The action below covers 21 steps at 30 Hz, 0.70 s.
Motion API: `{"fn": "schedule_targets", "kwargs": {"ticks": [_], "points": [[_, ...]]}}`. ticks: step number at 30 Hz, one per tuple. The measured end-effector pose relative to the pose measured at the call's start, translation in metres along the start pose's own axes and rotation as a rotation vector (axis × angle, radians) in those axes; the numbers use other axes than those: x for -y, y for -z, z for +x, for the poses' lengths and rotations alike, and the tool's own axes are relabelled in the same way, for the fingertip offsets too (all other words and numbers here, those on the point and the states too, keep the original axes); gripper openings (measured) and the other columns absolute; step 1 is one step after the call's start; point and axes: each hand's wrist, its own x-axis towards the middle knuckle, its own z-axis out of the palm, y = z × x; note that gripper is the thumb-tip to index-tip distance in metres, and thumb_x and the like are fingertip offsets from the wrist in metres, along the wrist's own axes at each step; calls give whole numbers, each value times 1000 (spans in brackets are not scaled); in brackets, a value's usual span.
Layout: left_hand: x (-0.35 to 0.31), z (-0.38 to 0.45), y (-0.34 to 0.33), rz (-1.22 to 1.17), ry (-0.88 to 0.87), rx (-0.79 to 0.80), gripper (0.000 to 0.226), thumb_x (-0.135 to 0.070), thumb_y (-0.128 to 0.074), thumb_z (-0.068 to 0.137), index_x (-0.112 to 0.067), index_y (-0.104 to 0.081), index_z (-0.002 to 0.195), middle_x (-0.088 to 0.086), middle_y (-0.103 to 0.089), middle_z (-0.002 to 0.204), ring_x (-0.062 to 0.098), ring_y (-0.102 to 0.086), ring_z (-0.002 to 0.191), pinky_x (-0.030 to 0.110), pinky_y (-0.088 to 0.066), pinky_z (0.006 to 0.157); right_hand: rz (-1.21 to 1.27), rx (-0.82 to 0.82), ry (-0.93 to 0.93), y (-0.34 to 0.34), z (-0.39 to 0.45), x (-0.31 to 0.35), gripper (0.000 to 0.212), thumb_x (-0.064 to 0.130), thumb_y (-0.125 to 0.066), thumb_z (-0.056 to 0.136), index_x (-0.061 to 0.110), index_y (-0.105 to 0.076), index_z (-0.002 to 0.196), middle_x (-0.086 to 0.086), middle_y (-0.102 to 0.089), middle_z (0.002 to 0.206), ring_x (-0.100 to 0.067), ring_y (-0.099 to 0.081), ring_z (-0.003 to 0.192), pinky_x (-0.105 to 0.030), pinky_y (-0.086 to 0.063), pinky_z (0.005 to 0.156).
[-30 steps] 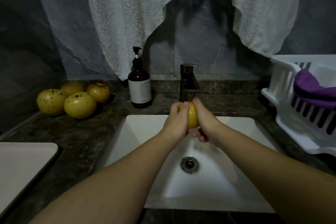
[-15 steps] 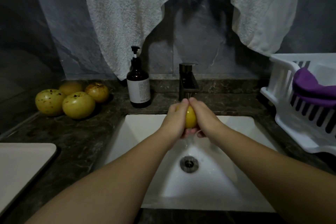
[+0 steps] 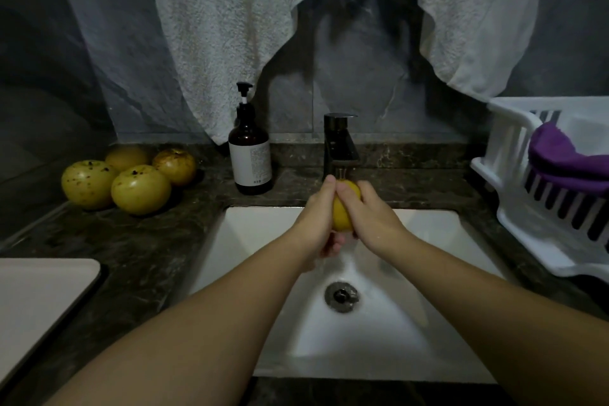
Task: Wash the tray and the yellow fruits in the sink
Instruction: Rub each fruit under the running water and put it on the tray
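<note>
Under the dark faucet (image 3: 339,145), both my hands clasp one yellow fruit (image 3: 342,217) above the white sink (image 3: 250,241). My left hand (image 3: 316,217) grips its left side and my right hand (image 3: 369,214) wraps its right side; only a strip of the fruit shows between them. Water runs down from my hands toward the drain (image 3: 341,295). Several more yellow spotted fruits (image 3: 140,189) sit grouped on the dark counter at the back left. A pale tray (image 3: 36,300) lies flat at the near left edge of the counter.
A brown pump bottle (image 3: 249,155) stands left of the faucet. A white dish rack (image 3: 540,194) holding a purple cloth (image 3: 566,158) occupies the right counter. A white towel (image 3: 237,26) hangs over the wall behind.
My hands have turned slightly round the fruit under the faucet, the right hand's fingers now lying further over its top. Everything else has stayed where it was.
</note>
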Motion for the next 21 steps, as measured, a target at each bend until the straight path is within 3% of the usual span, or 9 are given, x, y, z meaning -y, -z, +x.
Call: {"fn": "schedule_targets", "kwargs": {"ticks": [1,5,8,10,13,15,19,21], "points": [[0,1,1,19,-17,6,52,-76,-37,98,-34,-54,123,0,-65,65,13,-57,52,23,-43,51,13,19,8,1,0,-1,47,73,-37,97,33,-53,116,-6,-64,104,-19,-63,84,-34,-48,66],[4,6,3,141,-122,-89,38,-63,-50,98,-37,-48,126,5,-66,110,21,-68,85,31,-52,63,237,125,-270,0,2,5,57,80,-32,91,34,-54,118,-9,-62,90,-19,-60,62,-26,-38,49],[2,2,1,24,13,-18,51,-71,-44,96,-33,-50,128,7,-66,94,17,-65,64,31,-52,57,87,53,-49,-2,4,-2,43,72,-38,96,37,-55,114,-3,-64,103,-22,-64,87,-30,-45,60],[1,1,2,-22,58,0,55,-74,-38,98,-30,-54,128,7,-63,81,15,-60,55,27,-49,53,9,34,79,-1,3,-7,38,69,-42,97,39,-54,116,2,-62,104,-20,-64,92,-31,-48,65],[3,5,1,80,-82,-57,42,-63,-44,103,-33,-50,131,9,-67,103,20,-70,72,29,-53,56,152,77,-128,-3,4,-1,44,73,-34,96,38,-53,115,-4,-65,100,-19,-68,78,-24,-45,49],[3,5,-3,89,-104,-68,42,-61,-44,104,-34,-46,136,10,-65,114,24,-71,85,31,-55,60,194,73,-204,-5,5,4,52,76,-32,93,35,-55,116,-9,-66,100,-22,-68,77,-23,-43,48],[0,-2,-1,-66,100,9,63,-74,-33,101,-24,-57,130,8,-60,75,15,-57,53,26,-45,50,-73,-22,115,-2,4,-8,47,69,-41,97,32,-55,124,-1,-59,114,-17,-61,96,-29,-44,63],[1,1,-1,-22,31,-8,60,-71,-36,102,-22,-55,129,7,-60,79,14,-57,56,27,-47,51,-1,30,72,-1,6,-7,45,68,-39,99,35,-52,127,-2,-59,115,-17,-61,96,-30,-43,64]]}}
